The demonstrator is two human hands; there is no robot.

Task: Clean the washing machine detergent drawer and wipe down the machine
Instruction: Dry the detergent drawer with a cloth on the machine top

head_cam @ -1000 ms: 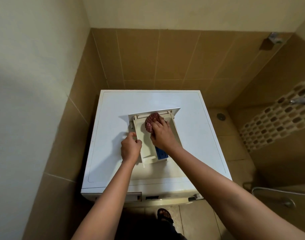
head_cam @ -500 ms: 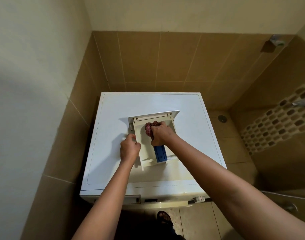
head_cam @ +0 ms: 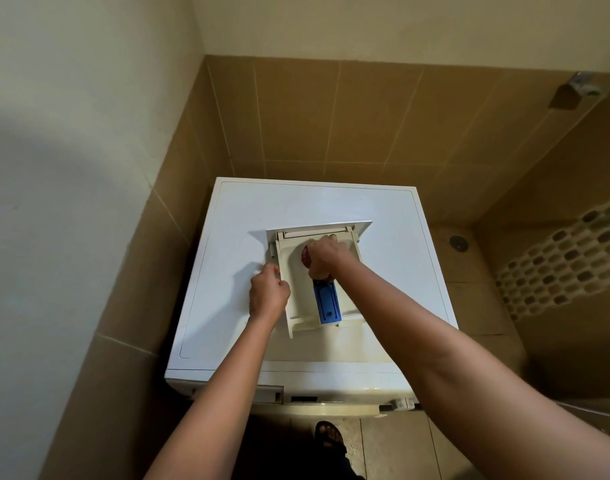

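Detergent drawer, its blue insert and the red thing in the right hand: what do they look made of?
Detergent drawer: cream moulded plastic, smooth with a dull sheen, thin rigid walls. Blue insert: glossier hard plastic, by its crisp edges. The red thing in the right hand: probably a soft cloth or scrubber, bunched; mostly hidden, so uncertain.

left hand (head_cam: 267, 294) curled in a pinch; right hand (head_cam: 326, 258) clenched, knuckles up.
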